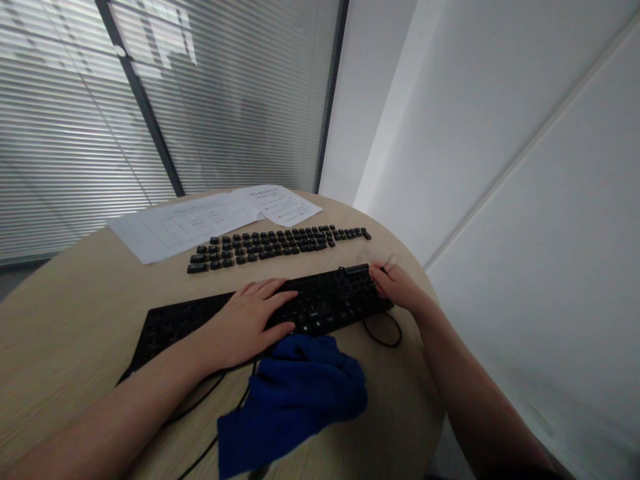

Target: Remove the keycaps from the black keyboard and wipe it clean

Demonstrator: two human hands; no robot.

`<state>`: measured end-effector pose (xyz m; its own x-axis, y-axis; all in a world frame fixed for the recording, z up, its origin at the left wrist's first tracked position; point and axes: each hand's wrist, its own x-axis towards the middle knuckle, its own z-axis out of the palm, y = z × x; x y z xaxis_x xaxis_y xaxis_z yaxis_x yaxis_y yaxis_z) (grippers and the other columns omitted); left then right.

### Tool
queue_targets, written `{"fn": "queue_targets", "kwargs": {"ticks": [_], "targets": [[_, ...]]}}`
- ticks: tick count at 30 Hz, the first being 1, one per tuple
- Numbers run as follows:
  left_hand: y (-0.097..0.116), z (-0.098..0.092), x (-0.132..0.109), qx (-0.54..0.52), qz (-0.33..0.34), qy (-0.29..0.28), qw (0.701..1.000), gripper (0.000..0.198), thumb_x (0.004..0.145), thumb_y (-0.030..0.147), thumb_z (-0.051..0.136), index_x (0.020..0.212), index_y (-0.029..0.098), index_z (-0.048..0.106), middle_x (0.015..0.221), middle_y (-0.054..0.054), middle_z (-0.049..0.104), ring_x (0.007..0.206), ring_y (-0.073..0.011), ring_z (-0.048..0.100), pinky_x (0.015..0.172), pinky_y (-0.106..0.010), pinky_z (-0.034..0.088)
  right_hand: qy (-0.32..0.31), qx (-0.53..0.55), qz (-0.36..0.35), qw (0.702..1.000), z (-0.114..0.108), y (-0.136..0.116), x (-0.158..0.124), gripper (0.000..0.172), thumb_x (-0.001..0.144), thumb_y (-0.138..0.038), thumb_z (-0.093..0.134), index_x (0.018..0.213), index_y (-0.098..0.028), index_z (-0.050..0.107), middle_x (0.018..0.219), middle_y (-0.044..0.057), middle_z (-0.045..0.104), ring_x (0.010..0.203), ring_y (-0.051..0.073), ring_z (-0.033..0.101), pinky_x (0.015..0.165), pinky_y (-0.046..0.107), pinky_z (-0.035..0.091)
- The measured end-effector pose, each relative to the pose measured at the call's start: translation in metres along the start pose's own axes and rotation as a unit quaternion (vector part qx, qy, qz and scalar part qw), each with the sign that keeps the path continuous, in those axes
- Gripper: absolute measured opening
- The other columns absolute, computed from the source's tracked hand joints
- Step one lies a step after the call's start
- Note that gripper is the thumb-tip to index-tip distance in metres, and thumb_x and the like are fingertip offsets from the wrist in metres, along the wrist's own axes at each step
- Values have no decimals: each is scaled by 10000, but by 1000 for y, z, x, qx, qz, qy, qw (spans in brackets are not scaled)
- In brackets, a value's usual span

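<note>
Right-hand grip point(399, 285) pinches a thin wire-looped tool point(395, 261) at the right end of the black plastic keyboard point(325, 300) on the pale wooden desk point(75, 300). Left-hand grip point(253, 317) lies spread across it, presumably steadying. Black keycaps point(280, 243) stand in rows beyond, probably preserving order.

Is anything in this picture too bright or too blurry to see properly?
In the head view, bright glare sits at the upper left of the blinds; in that same head view, print on the papers is too blurry to read, and the black keyboard is so dark many details blend.
</note>
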<state>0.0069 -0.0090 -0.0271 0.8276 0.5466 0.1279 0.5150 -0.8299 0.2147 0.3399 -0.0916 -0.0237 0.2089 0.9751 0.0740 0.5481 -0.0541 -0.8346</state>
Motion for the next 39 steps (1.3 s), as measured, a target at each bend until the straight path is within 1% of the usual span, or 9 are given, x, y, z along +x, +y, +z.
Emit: {"fn": "queue_targets", "kwargs": {"ticks": [4, 11, 15, 19, 21, 23, 28, 34, 39], "targets": [[1, 0, -1, -3, 2, 6, 1000, 563, 957, 539, 564, 1436, 245, 607, 1585, -142, 495, 1453, -352, 470, 1206, -530, 348, 21, 120, 20, 992, 1, 10, 4, 264, 878, -428, 541, 709, -253, 437, 477, -87, 391, 416, 115, 381, 418, 237, 349], [-1, 0, -1, -6, 0, -2, 1000, 565, 957, 539, 568, 1445, 254, 601, 1596, -149, 479, 1466, -354, 457, 1205, -544, 344, 80, 181, -14, 980, -7, 10, 5, 314, 924, -517, 453, 741, -274, 372, 468, -110, 309, 396, 128, 352, 516, 309, 529], [2, -3, -1, -22, -3, 4, 1000, 570, 935, 519, 602, 1431, 238, 607, 1584, -153, 494, 1448, -360, 477, 1199, -546, 356, 81, 119, -56, 988, 13, 5, -1, 321, 971, -500, 448, 747, -272, 417, 505, -79, 367, 448, 147, 421, 535, 300, 503], [15, -13, 1, -82, -31, 50, 995, 443, 915, 406, 641, 1299, 188, 682, 1460, -144, 610, 1336, -321, 580, 1148, -468, 439, 65, 2, -173, 983, 38, -13, -19, 301, 1018, -408, 446, 759, -258, 482, 609, -14, 531, 589, 175, 544, 611, 306, 473], [25, -20, 2, -133, -51, 81, 986, 280, 922, 358, 631, 1123, 193, 733, 1225, -101, 726, 1146, -278, 672, 1039, -424, 512, 46, -63, -234, 969, 48, -25, -31, 246, 1008, -345, 486, 784, -249, 521, 669, 4, 591, 622, 172, 571, 619, 301, 451], [33, -26, 1, -175, -81, 103, 976, 195, 920, 351, 640, 1000, 203, 737, 1024, -66, 749, 978, -249, 695, 914, -398, 545, 22, -103, -290, 951, 56, -38, -42, 181, 986, -283, 516, 811, -246, 541, 679, 1, 606, 601, 160, 572, 597, 291, 433], [46, -31, 0, -229, -116, 121, 959, 171, 868, 373, 702, 898, 206, 714, 889, -35, 727, 830, -217, 669, 764, -351, 525, -12, -112, -420, 900, 71, -55, -52, 141, 932, -145, 505, 836, -247, 520, 664, -14, 602, 564, 138, 561, 552, 261, 416], [51, -24, 0, -243, -110, 119, 956, 132, 850, 331, 703, 823, 202, 698, 815, -24, 700, 770, -198, 639, 701, -329, 473, -44, -103, -470, 876, 81, -53, -54, 142, 902, -120, 501, 870, -258, 501, 682, -11, 583, 591, 155, 537, 571, 277, 409], [52, -22, 3, -278, -134, 102, 946, 111, 821, 270, 671, 740, 195, 655, 725, -1, 668, 671, -164, 591, 621, -293, 419, -27, -123, -476, 870, 84, -55, -56, 133, 907, -124, 511, 878, -254, 515, 690, -5, 599, 597, 159, 545, 583, 279, 409]]}}
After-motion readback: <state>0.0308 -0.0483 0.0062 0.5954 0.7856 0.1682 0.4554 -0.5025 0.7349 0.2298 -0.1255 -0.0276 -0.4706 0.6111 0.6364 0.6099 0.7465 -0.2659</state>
